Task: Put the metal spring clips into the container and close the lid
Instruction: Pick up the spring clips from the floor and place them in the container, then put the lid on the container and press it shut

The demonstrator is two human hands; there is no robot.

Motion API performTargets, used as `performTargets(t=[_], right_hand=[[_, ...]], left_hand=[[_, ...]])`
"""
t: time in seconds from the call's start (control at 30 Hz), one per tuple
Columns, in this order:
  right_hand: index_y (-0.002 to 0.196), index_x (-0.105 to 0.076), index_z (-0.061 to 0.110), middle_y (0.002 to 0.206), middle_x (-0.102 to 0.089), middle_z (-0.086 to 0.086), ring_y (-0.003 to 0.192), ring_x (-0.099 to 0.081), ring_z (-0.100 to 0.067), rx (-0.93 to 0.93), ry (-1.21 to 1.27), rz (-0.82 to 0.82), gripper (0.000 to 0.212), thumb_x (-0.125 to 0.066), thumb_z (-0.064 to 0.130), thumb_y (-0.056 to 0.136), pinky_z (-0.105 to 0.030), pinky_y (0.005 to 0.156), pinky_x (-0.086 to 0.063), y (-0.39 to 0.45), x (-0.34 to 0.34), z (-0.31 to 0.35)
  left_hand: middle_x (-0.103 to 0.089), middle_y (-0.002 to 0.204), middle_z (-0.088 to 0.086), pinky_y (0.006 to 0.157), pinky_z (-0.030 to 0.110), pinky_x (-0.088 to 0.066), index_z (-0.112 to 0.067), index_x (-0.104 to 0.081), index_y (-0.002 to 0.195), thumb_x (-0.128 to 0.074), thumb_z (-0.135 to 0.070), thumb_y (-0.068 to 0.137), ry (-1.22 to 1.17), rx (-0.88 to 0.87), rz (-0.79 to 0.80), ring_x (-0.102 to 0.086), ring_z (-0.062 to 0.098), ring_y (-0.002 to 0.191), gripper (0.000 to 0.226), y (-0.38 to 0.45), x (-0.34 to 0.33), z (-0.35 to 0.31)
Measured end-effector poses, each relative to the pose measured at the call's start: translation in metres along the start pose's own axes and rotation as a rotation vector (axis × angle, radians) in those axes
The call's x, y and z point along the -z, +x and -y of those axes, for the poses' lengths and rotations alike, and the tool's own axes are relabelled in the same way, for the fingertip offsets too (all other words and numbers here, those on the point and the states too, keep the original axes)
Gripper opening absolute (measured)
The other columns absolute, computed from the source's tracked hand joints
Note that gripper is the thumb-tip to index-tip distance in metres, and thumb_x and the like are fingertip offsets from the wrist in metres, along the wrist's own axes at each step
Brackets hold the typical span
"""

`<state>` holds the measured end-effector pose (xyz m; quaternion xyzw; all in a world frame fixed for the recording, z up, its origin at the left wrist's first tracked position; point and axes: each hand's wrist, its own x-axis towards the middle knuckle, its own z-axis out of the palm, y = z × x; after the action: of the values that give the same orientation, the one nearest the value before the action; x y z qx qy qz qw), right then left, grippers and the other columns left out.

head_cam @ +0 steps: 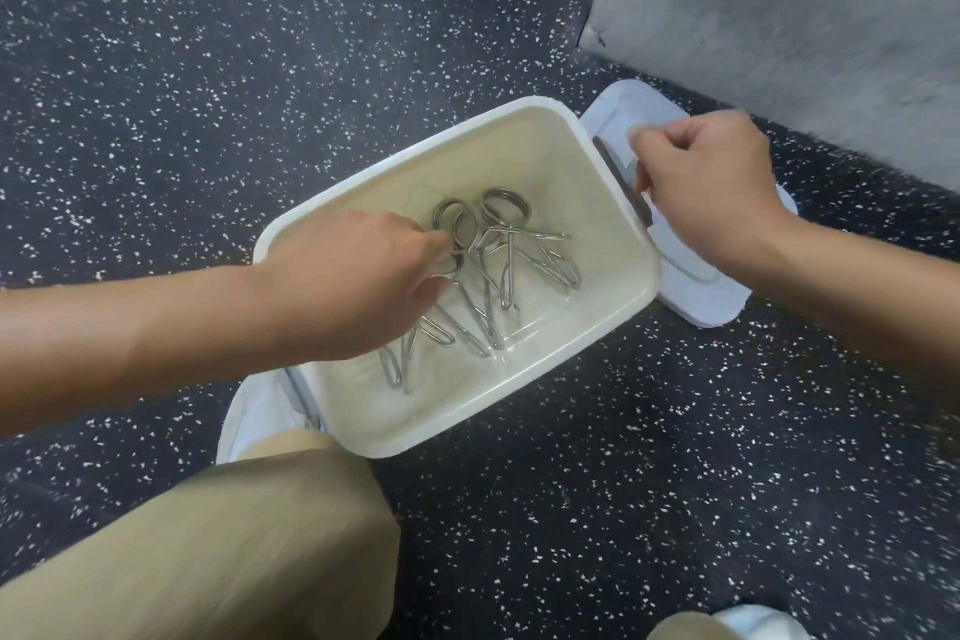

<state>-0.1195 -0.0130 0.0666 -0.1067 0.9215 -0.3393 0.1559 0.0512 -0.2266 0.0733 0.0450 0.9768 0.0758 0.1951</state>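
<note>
Metal spring clips lie heaped inside the open white container on the speckled floor. Left hand reaches in, fingers curled among them, grip unclear. Right hand pinches the white lid, lying just beside the container.

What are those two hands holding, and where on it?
The right hand pinches the white lid at its near edge. The left hand reaches among the metal spring clips in the container; its fingers are hidden, so cannot tell.
</note>
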Motion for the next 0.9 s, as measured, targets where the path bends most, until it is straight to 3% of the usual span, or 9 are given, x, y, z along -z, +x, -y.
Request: performTargets(t=[0.1, 0.2, 0.27, 0.33, 0.47, 0.63, 0.8, 0.9], right_hand=[[0.066, -0.071, 0.007, 0.055, -0.064, -0.002, 0.047, -0.052, -0.018, -0.035, -0.141, 0.022, 0.045, -0.052, 0.032, 0.097, -0.030, 0.060, -0.046, 0.017, 0.006, -0.036], [0.090, -0.071, 0.008, 0.079, -0.073, -0.007, 0.071, -0.064, -0.025, -0.069, -0.358, 0.122, 0.034, -0.053, 0.036, 0.097, -0.035, 0.066, -0.048, 0.033, 0.004, -0.074], [0.115, -0.066, 0.010, 0.107, -0.073, -0.014, 0.094, -0.066, -0.033, -0.109, -0.452, 0.149, 0.033, -0.053, 0.034, 0.097, -0.038, 0.077, -0.050, 0.040, 0.003, -0.090], [0.135, -0.052, 0.009, 0.121, -0.067, -0.018, 0.104, -0.063, -0.038, -0.140, -0.548, 0.196, 0.042, -0.051, 0.032, 0.099, -0.040, 0.079, -0.048, 0.045, 0.001, -0.100], [0.141, -0.036, 0.004, 0.112, -0.066, -0.019, 0.083, -0.056, -0.034, -0.134, -0.725, 0.254, 0.049, -0.044, 0.031, 0.101, -0.040, 0.066, -0.044, 0.052, -0.009, -0.107], [0.144, -0.031, 0.001, 0.109, -0.067, -0.021, 0.089, -0.063, -0.039, -0.086, -0.958, 0.289, 0.051, -0.042, 0.023, 0.100, -0.039, 0.065, -0.040, 0.059, -0.013, -0.103], [0.143, -0.031, 0.002, 0.099, -0.069, -0.020, 0.082, -0.062, -0.037, -0.052, -1.070, 0.349, 0.053, -0.037, 0.023, 0.094, -0.039, 0.068, -0.039, 0.056, -0.011, -0.105], [0.141, -0.030, 0.003, 0.080, -0.061, -0.011, 0.070, -0.059, -0.032, -0.069, -1.079, 0.375, 0.055, -0.039, 0.028, 0.092, -0.036, 0.059, -0.037, 0.053, -0.001, -0.113]], left_hand=[[-0.064, 0.088, -0.007, 0.052, 0.033, -0.046, -0.026, -0.055, 0.097, -0.033, -0.050, 0.098, 0.021, 0.012, 0.011, -0.063, 0.024, 0.072, 0.033, 0.006, 0.000, -0.008], [-0.063, 0.088, -0.005, 0.051, 0.032, -0.035, -0.026, -0.045, 0.087, -0.036, -0.048, 0.099, 0.001, 0.008, 0.020, -0.058, 0.026, 0.069, 0.027, 0.011, 0.000, -0.020], [-0.064, 0.087, -0.004, 0.051, 0.032, -0.035, -0.024, -0.048, 0.089, -0.036, -0.048, 0.100, -0.017, -0.011, 0.005, -0.059, 0.025, 0.069, 0.028, 0.014, 0.001, -0.028], [-0.065, 0.088, -0.004, 0.052, 0.032, -0.035, -0.024, -0.052, 0.093, -0.036, -0.048, 0.100, -0.038, -0.029, -0.010, -0.057, 0.023, 0.069, 0.030, 0.017, 0.001, -0.034], [-0.067, 0.093, -0.005, 0.055, 0.033, -0.040, -0.026, -0.056, 0.100, -0.036, -0.051, 0.100, -0.063, -0.041, -0.018, -0.059, 0.024, 0.072, 0.032, 0.018, 0.002, -0.043], [-0.068, 0.094, -0.005, 0.061, 0.036, -0.052, -0.025, -0.057, 0.097, -0.037, -0.051, 0.099, -0.109, -0.029, -0.054, -0.065, 0.025, 0.078, 0.033, 0.019, 0.003, -0.040], [-0.068, 0.100, -0.005, 0.065, 0.035, -0.050, -0.027, -0.057, 0.103, -0.037, -0.051, 0.099, -0.141, 0.001, -0.047, -0.062, 0.025, 0.082, 0.031, 0.019, 0.006, -0.039], [-0.068, 0.100, -0.005, 0.064, 0.035, -0.048, -0.027, -0.056, 0.104, -0.038, -0.052, 0.099, -0.150, 0.006, -0.048, -0.058, 0.026, 0.079, 0.031, 0.019, 0.007, -0.038]])
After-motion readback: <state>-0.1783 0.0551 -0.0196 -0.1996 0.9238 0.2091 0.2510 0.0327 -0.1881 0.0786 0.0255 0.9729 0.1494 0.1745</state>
